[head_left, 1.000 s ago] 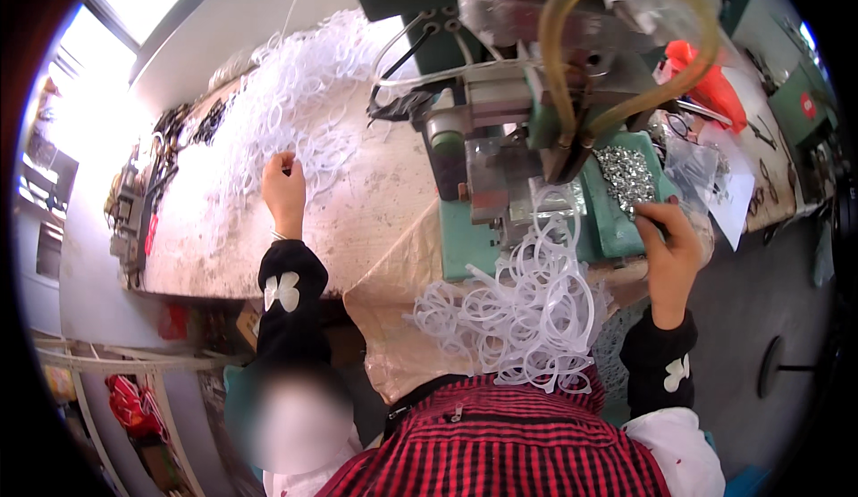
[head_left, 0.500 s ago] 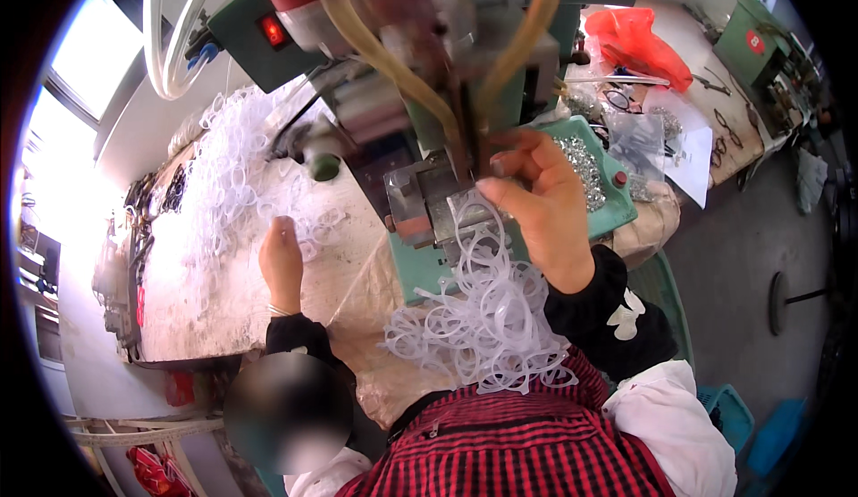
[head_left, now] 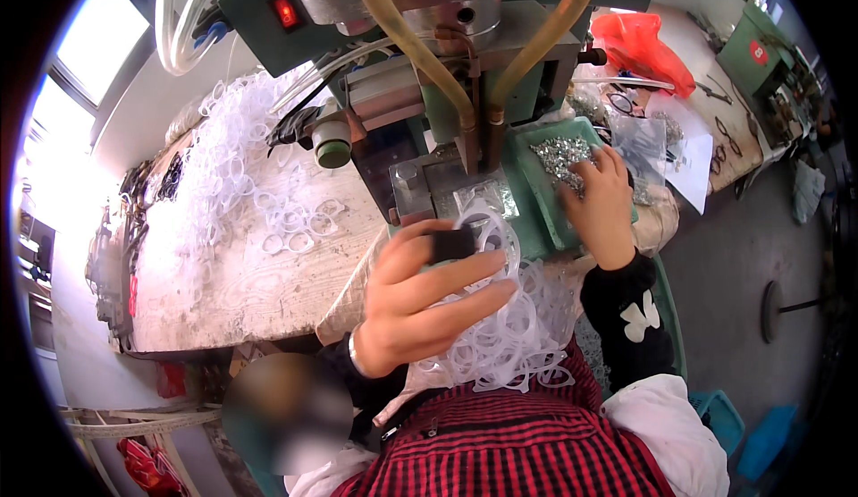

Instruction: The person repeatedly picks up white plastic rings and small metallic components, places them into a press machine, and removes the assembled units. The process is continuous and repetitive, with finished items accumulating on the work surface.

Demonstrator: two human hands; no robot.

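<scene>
My left hand [head_left: 420,305] is closed around a clear plastic eyeglass frame [head_left: 511,245] just in front of the machine's metal block. A black piece [head_left: 453,244] sits at its fingertips; I cannot tell if it is a finger cover. Over the green tray [head_left: 559,229] my right hand [head_left: 603,206] reaches down, thumb and fingers apart, at the small shiny metal parts [head_left: 559,155]. Its fingertips partly blend with the parts. Below my left hand, a heap of clear eyeglass frames [head_left: 536,354] lies in my lap, partly hidden by that hand.
The press-like machine [head_left: 474,23] stands ahead, two yellowish tubes [head_left: 402,54] running down to its metal tips. More clear frames [head_left: 228,166] are piled on the wooden table [head_left: 214,309] at left. A red plastic bag [head_left: 639,46] and a green machine [head_left: 755,50] sit at right.
My right hand has left the machine's tips and moved right to the tray of metal parts. My left hand has come from the table at left to the frame before the machine.
</scene>
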